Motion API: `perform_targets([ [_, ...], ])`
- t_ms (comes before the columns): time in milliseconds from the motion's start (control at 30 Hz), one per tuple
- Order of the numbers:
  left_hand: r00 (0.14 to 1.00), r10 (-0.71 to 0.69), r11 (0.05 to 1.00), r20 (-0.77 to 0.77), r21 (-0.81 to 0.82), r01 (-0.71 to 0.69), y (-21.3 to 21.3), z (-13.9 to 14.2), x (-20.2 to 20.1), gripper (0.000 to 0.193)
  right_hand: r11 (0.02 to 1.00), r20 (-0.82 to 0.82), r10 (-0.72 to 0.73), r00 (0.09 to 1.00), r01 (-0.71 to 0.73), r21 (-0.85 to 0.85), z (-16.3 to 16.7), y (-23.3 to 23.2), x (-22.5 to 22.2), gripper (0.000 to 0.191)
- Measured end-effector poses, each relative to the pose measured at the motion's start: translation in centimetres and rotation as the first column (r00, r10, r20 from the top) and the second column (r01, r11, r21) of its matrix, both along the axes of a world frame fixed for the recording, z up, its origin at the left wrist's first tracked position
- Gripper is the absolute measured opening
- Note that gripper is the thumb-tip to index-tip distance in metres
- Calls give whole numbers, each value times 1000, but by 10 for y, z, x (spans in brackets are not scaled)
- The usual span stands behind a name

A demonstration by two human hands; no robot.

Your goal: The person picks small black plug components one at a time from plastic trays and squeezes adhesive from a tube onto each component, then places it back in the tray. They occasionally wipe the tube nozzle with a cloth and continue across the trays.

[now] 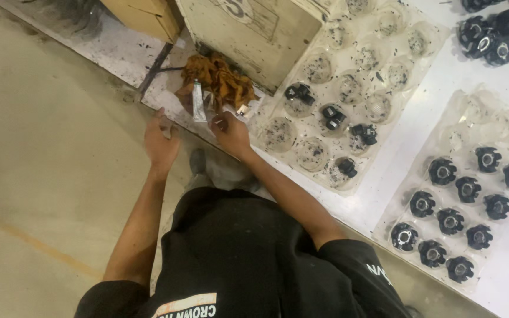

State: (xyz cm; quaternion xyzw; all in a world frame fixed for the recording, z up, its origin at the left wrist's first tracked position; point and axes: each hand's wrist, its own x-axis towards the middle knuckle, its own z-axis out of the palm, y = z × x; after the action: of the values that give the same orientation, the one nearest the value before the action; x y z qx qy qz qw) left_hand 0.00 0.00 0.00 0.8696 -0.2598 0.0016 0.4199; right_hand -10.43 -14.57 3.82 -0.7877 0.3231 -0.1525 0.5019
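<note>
The small grey tube [198, 101] lies on the bench between both loosely curled, empty hands, left hand [161, 143] and right hand [230, 133], just beside an orange rag [219, 79].

The left hand [160, 141] is showing only its back, so whether its fingers are closing on anything is impossible to tell. The right hand [230, 131] is curling its fingertips under, hiding what they are pinching. The small tube [198, 101] beside them is too blurred to read. The orange rag [219, 79] is covering part of the bench [419, 135]. The wooden box [254, 35] and the cardboard box [145, 16] are running off the top edge. The black parts [493, 38] at the top right corner are being cropped too.
</note>
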Motion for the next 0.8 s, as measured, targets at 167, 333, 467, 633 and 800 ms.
perform_targets([
  [167, 984, -163, 981, -70, -113, 155, -37, 32, 59, 30, 958, -81, -89, 993, 63, -280, 28, 15, 46, 57],
  [333, 849, -204, 969, -488, 26, 247, -87, 32, 72, 30, 944, -331, -131, 935, 16, -329, 14, 4, 64, 89],
  [467, 792, -208, 969, -574, -13, 245, -97, 38, 69, 30, 943, -276, -162, 947, 66, -326, 14, 1, 64, 68],
  [633, 720, -248, 968, -648, -200, 154, -99, 25, 70, 29, 911, 73, -190, 979, 203, -358, 11, 11, 46, 53],
  [800, 391, -368, 930, -843, -337, 149, -114, 17, 80, 39, 952, 44, -186, 982, 191, -237, 14, 8, 39, 56],
])
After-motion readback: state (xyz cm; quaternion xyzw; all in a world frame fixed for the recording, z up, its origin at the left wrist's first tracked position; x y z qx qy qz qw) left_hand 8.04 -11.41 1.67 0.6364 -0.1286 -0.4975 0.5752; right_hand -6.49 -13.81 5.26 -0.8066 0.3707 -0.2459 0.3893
